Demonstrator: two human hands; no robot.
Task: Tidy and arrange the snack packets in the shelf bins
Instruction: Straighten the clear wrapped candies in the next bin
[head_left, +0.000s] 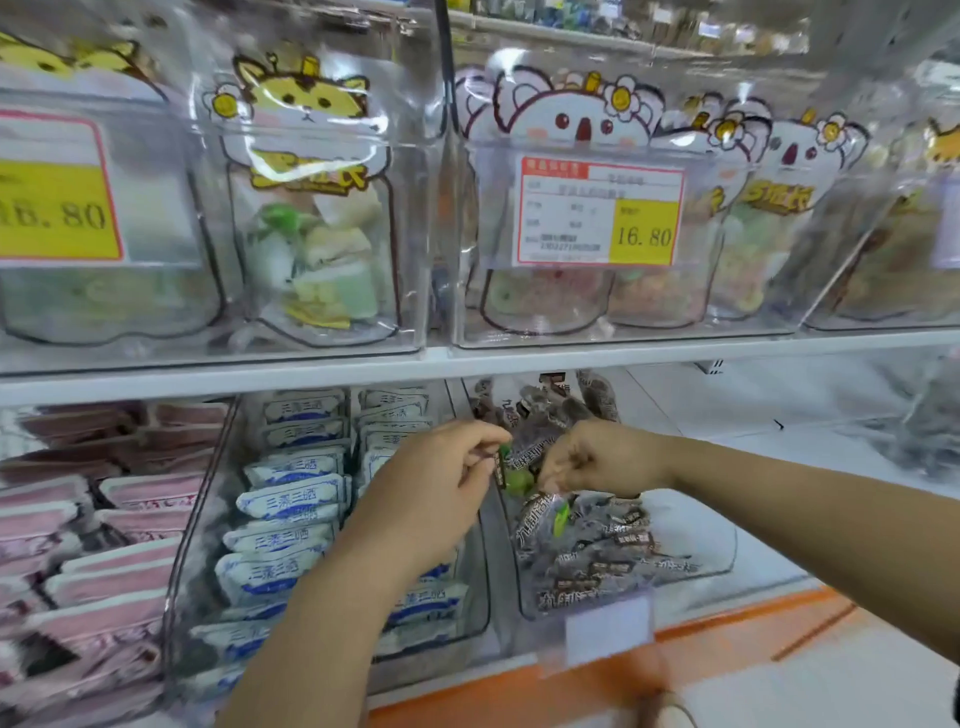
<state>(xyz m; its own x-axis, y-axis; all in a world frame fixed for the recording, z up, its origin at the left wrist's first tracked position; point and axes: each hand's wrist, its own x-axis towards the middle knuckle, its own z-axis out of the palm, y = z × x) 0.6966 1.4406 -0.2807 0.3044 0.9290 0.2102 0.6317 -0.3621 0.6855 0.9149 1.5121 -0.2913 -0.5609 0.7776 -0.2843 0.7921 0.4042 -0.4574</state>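
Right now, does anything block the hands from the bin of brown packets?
Nothing visible does. The left hand and right hand are already over the open-topped bin, pinching brown packets.

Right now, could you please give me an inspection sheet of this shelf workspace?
Surface: lower shelf with white floor and orange front edge, carrying clear bins.
Job's things: brown packets piled loosely in the right-hand bin; blue-and-white packets in neat rows in the middle bin; pink packets stacked at left.
Clutter: green-wrapped pieces among the brown packets.
Grippers: left hand pinches a small dark packet; right hand is closed on something at the pile, hidden by the fingers.
Cables: nothing seen.
Surroundings: upper shelf with animal-face pouches in clear bins, price tag reading 16.80.
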